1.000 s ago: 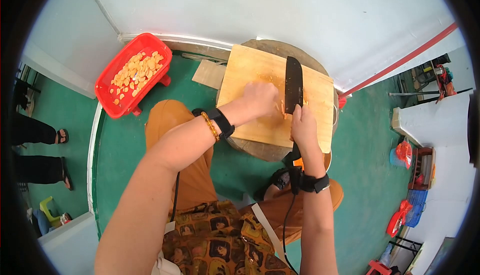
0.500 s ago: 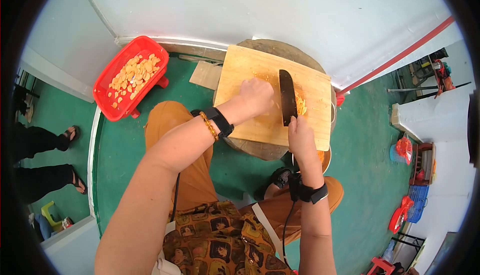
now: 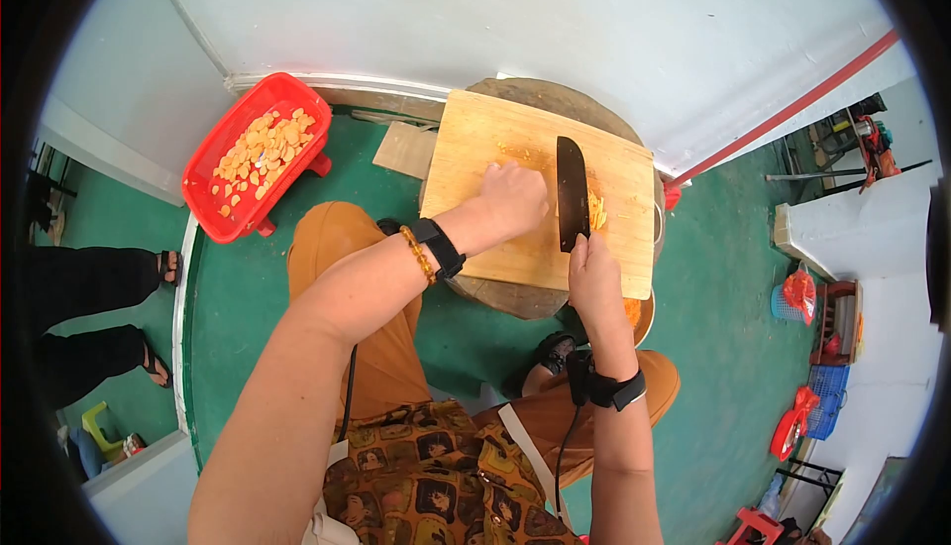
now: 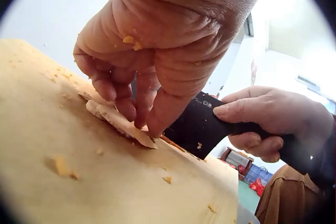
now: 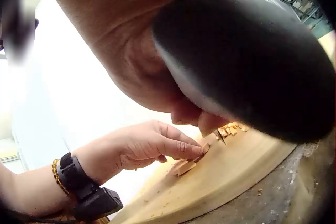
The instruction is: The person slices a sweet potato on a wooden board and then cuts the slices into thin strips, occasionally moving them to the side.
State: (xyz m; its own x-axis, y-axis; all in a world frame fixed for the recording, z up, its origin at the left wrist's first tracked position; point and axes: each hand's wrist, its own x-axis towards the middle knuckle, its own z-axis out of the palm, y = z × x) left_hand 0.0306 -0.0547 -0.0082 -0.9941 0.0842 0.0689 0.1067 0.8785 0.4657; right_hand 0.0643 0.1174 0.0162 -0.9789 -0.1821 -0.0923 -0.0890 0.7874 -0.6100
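My right hand (image 3: 597, 282) grips the handle (image 5: 247, 61) of a black-bladed kitchen knife (image 3: 573, 193). The blade stands over the wooden cutting board (image 3: 485, 129), its edge close beside my left fingertips. With bent fingers and thumb, my left hand (image 3: 510, 206) holds a few thin overlapping orange vegetable slices (image 4: 118, 121) down on the board. Orange shreds (image 3: 597, 213) lie on the blade's far side, to the right. Small crumbs stick to my left palm, and loose bits (image 4: 62, 166) are scattered on the wood.
The board sits on a round stump (image 3: 515, 299). A bowl (image 3: 647, 322) with orange shreds is partly hidden under its front right corner. A red tray (image 3: 203, 213) of orange slices stands at the left. Another person's legs (image 3: 94, 287) show beyond the low sill.
The knife has come slightly toward me and to the left, and shreds now show right of its blade. My left hand stays at nearly the same spot. The other person's feet have shifted.
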